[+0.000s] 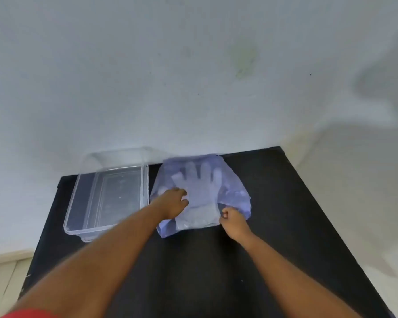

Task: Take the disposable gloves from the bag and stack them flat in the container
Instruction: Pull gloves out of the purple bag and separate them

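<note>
A thin bluish plastic bag (234,191) lies on the black table (274,226), against the wall. Through it shows a clear disposable glove (200,193), fingers pointing away from me, its cuff sticking out of the bag's near opening. My left hand (172,204) rests on the bag's left part, fingers curled at the glove's edge. My right hand (231,218) is closed, pinching the bag's near right edge beside the glove cuff. A clear rectangular plastic container (78,203) stands left of the bag; nothing shows inside it.
A white wall rises straight behind the table. The table's left edge runs just left of the container, with pale floor below. A wide stretch of black tabletop lies to the right of the bag and in front of it.
</note>
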